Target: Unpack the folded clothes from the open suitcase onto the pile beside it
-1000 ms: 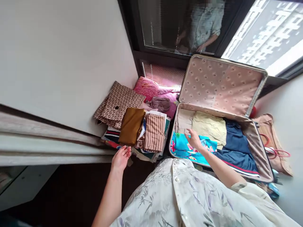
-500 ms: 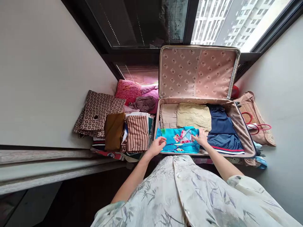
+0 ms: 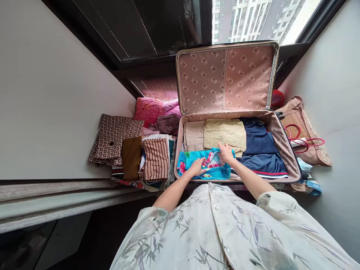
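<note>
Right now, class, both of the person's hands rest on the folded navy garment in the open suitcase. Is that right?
Not quite. The head view shows the left hand and right hand on the turquoise floral garment, not the navy one, which lies untouched to its right. The suitcase is indeed open.

Under your left hand (image 3: 198,167) and right hand (image 3: 225,153) lies the turquoise floral garment (image 3: 208,167), a thin, smooth cloth with a slight sheen. The suitcase (image 3: 284,153) is lined with matt pinkish fabric printed in a repeating motif. Beside the turquoise piece you have a tan folded garment (image 3: 225,133) of coarser, matt weave and navy clothing (image 3: 261,146) in soft, dull knit. The striped folded cloth (image 3: 156,157) looks matt and ribbed. Your shirt (image 3: 225,228) is light, smooth printed cloth.
</note>
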Tool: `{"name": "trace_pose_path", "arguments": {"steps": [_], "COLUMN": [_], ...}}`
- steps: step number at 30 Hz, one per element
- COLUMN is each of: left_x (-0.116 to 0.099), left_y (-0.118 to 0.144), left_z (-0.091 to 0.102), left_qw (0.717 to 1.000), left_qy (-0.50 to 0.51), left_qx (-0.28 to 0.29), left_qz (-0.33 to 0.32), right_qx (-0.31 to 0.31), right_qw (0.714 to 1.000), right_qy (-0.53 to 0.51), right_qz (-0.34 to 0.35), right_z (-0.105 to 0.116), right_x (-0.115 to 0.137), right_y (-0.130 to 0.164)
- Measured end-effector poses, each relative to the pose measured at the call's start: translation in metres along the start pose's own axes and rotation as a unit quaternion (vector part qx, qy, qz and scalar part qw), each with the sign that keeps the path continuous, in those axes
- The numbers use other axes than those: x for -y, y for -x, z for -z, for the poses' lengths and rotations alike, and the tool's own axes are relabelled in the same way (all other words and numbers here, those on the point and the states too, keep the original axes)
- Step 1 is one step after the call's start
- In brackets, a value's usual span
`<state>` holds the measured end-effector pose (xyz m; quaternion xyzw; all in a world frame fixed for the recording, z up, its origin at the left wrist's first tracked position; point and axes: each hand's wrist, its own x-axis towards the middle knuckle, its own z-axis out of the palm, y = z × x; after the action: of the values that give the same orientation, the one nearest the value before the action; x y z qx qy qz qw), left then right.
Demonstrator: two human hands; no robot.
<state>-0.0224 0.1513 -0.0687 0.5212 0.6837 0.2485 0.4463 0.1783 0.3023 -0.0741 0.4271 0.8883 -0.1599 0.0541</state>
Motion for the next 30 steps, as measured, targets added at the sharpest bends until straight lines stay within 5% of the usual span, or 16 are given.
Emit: {"name": "trace_pose_path", "arguments": {"steps": [8,10,14,16,22,30], "left_x": [0.011,0.008,-0.004,-0.011,-0.017,-0.029], "left_y": [-0.001,-0.003,-0.016,-0.025,-0.047,-0.050], "left_z": [-0.005,-0.004,-0.001,0.001,0.013,0.026], "left_qw": [0.980,0.979,0.956,0.939,0.916,0.943], "left_qy": [-0.167,-0.185,-0.284,-0.335,-0.396,-0.306], "left_qx": [0.100,0.074,-0.065,-0.081,0.017,0.103], "left_qz": [-0.043,-0.037,-0.026,-0.014,0.059,0.083], "right_qx": [0.077,0.086,0.068,0.049,0.012,0.008], "right_qw": [0.988,0.986,0.990,0.993,0.995,0.992], "right_qy": [-0.001,-0.001,-0.003,-0.015,-0.071,-0.125], "right_qz": [0.135,0.146,0.123,0.105,0.073,0.029], "right_z": [0.003,0.002,-0.003,-0.007,-0.012,-0.019], "right_x": [-0.045,-0.060,-0.082,-0.085,-0.079,-0.082], "right_y": [0.039,0.054,0.073,0.078,0.091,0.112]}}
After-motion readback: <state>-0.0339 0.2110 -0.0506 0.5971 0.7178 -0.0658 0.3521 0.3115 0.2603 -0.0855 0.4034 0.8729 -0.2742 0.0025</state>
